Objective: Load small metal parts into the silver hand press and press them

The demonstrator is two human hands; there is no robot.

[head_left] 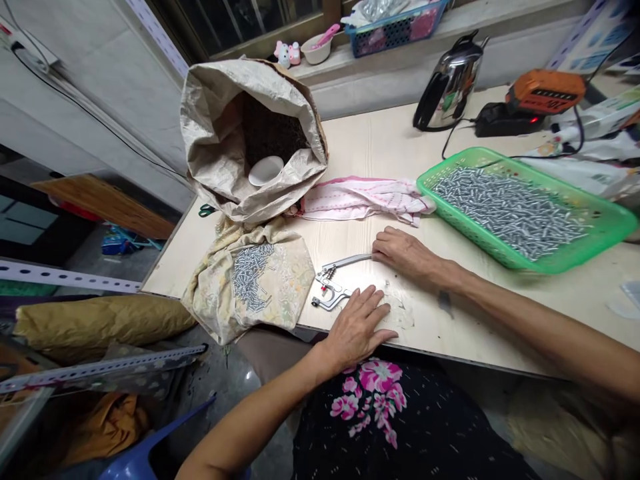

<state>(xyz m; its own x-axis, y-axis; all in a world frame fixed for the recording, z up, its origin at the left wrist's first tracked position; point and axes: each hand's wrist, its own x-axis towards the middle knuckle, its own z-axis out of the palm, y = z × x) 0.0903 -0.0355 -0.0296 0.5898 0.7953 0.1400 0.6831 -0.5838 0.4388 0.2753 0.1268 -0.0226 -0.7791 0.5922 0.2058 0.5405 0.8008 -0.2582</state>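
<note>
A person in a dark, pink-flowered garment (380, 393) sits at a pale wooden table (370, 147). The left hand (357, 327) lies palm down with fingers relaxed and spread, its fingertips over the lower arm of a silver metal hand tool (340, 293) near the table's front edge. Just beyond, the bent fingers of the right hand (400, 252) meet the end of the tool's upper handle; whether they grip it, I cannot tell. Left of the tool, small metal pins (247, 277) are heaped on a floral cloth (295, 283). Farther right, more fill a green basket (607, 230). Behind stand an open sack (213, 150) and a kettle (454, 77).
</note>
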